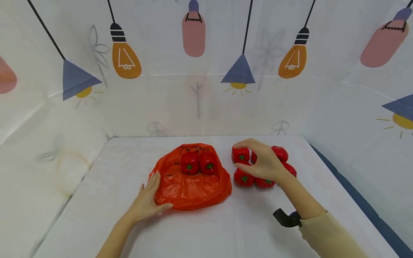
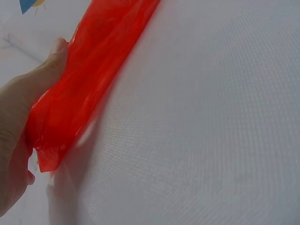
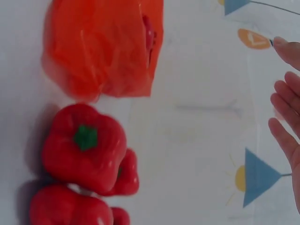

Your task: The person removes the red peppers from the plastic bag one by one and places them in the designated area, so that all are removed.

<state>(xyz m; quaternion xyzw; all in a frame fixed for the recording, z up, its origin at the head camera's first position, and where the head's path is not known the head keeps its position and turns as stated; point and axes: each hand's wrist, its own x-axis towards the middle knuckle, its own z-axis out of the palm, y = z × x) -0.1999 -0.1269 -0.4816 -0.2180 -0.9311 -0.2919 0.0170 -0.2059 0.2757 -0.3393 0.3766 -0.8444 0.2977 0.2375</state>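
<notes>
An orange-red plastic bag (image 1: 190,191) with dark printing lies on the white table. Two red bell peppers (image 1: 190,163) with green stems sit side by side at its far part; in the right wrist view the bag's film partly hides one. My left hand (image 1: 146,200) touches the bag's left edge with fingers straight and thumb spread along the near side. Over a group of several red bell peppers (image 1: 243,178) on the right hovers my right hand (image 1: 262,161), thumb and fingers apart in a loose curve, holding nothing. It hides part of that group.
The white tabletop (image 1: 206,236) ends at a back wall (image 1: 167,107) of pale sheet printed with lamps and bulbs. A dark blue strip (image 1: 355,200) runs along the table's right edge. A black strap piece (image 1: 287,218) sits at the right wrist.
</notes>
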